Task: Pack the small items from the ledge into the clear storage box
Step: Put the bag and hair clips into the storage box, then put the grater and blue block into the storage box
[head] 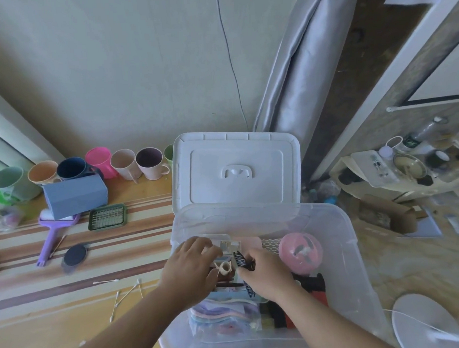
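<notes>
Storage box: the clear storage box (339, 237) stood open at the ledge's right end, its white lid (236, 171) propped upright against the wall behind it.
Left hand: the left hand (193, 267) was inside the box near its left wall, fingers curled round a small beige clip (224, 267).
Right hand: the right hand (267, 272) was just beside the left, pinching a black hair claw (241, 260) (teeth pointing up).
Box contents: a pink round case (300, 251) lay against the right wall; pastel packets (224, 316) filled the near corner.
Ledge: the striped ledge (83, 280) still carried a row of cups (96, 167) along the wall, a blue box (75, 196), a green soap tray (108, 216), a purple brush (51, 239), a dark round pad (74, 255) and scattered cotton swabs (123, 294).
Open room: bare ledge lay between the swabs and the near edge.
</notes>
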The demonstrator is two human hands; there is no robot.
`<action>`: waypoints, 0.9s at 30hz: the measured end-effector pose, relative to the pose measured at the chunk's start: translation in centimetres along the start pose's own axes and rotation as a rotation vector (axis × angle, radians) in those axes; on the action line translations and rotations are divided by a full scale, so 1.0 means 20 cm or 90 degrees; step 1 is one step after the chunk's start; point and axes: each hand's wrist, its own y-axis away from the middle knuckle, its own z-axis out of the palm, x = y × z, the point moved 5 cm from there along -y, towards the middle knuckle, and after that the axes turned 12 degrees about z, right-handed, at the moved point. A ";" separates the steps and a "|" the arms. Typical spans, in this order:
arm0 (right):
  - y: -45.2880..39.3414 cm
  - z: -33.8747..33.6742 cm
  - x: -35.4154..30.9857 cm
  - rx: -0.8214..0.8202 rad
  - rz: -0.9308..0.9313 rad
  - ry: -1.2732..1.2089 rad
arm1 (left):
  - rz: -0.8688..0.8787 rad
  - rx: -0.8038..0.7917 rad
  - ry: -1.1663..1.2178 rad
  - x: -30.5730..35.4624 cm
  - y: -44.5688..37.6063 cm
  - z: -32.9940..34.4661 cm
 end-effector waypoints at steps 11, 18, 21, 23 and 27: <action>-0.03 0.14 0.08 0.106 -0.025 0.302 | 0.000 0.000 -0.054 0.02 0.00 -0.03; 0.03 0.07 -0.13 0.171 -0.139 0.155 | -0.105 0.117 0.159 -0.14 0.13 -0.17; 0.06 0.03 -0.38 0.250 -0.232 0.073 | -0.195 0.124 0.184 -0.41 0.35 -0.21; 0.07 0.04 -0.58 0.290 -0.292 0.031 | -0.261 0.109 0.162 -0.63 0.51 -0.24; 0.08 0.17 -1.02 0.294 -0.384 0.023 | -0.384 0.109 0.104 -1.10 0.81 -0.33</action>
